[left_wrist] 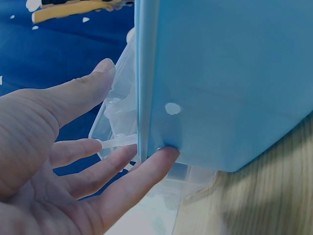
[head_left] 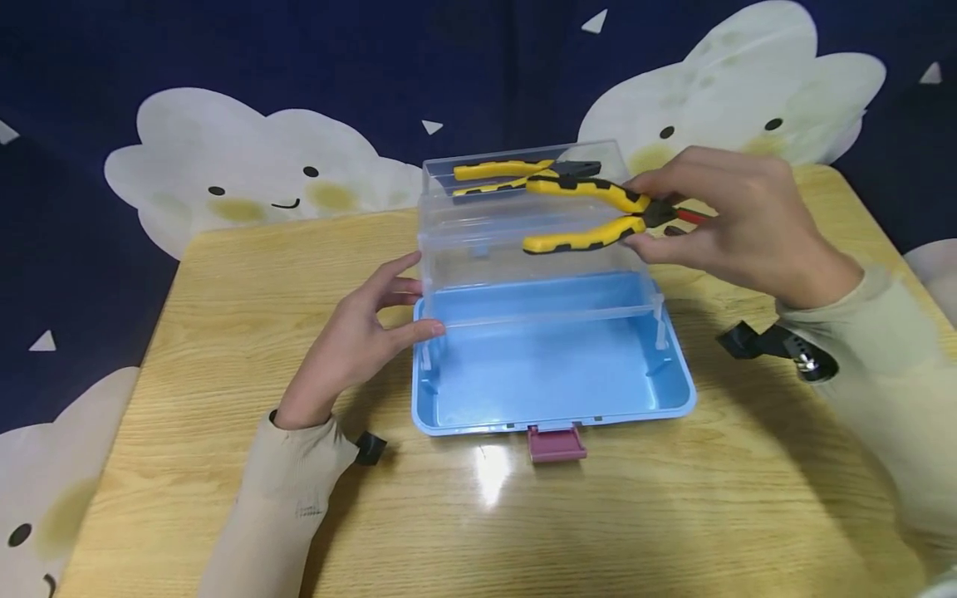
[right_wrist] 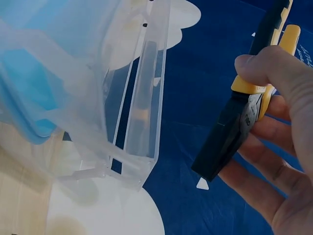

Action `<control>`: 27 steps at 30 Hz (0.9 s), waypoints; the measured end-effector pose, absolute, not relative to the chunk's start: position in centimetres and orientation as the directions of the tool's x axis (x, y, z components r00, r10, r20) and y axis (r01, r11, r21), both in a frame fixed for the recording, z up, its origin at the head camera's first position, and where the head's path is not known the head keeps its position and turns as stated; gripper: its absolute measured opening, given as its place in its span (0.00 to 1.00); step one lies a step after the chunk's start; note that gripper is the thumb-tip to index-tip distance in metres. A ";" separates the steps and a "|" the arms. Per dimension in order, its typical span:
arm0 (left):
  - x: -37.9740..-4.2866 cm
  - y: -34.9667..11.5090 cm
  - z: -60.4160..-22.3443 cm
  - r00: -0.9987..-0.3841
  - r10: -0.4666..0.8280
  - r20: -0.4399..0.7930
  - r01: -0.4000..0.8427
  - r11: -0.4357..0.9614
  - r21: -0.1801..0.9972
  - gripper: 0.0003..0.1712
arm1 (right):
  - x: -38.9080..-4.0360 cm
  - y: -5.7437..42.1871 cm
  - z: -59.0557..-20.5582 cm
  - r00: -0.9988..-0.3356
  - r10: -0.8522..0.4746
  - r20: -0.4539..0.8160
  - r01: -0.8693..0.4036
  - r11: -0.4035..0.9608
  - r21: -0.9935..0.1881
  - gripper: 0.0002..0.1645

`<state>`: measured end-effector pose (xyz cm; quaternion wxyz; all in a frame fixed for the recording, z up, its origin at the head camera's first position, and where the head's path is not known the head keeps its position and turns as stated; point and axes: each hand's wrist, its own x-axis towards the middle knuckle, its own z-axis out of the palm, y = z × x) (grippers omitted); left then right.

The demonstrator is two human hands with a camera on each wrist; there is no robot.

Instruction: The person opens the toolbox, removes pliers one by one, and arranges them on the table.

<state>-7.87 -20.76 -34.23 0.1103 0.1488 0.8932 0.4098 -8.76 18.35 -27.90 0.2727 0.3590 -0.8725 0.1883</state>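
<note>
Yellow-and-black-handled pliers are held by my right hand, above the right part of the clear tray. Thumb and fingers grip them near the head, the handles pointing left. A red piece shows by the pliers' head. A second pair of pliers with yellow handles lies in the upper clear tray. My left hand is at the left side of the light-blue toolbox. Its fairly straight fingers touch the outer wall; the thumb overlaps the rim in the head view.
The toolbox stands open on a wooden table, its clear trays raised over the rear. A magenta latch hangs at the front. Behind the table is a dark-blue cloth with white clouds.
</note>
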 end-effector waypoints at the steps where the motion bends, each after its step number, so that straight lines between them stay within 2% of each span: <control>1: -7.9 -20.7 -34.2 -0.931 0.356 -0.076 0.176 0.622 0.763 0.53 | -8.6 18.5 -28.1 -0.591 -0.515 0.621 -0.726 0.674 -0.133 0.45; 6: -7.8 -20.7 -34.2 -0.931 0.356 -0.076 0.173 0.617 0.768 0.52 | -8.0 19.4 -28.9 -0.608 -0.473 0.638 -0.703 0.694 -0.155 0.45; 13: -7.8 -20.8 -34.2 -0.931 0.356 -0.078 0.167 0.607 0.777 0.52 | -7.6 20.7 -30.1 -0.583 -0.421 0.695 -0.709 0.681 -0.183 0.39; 27: -7.8 -20.8 -34.2 -0.930 0.361 -0.072 0.175 0.606 0.776 0.52 | -6.5 23.6 -32.0 -0.637 -0.340 0.692 -0.662 0.701 -0.265 0.43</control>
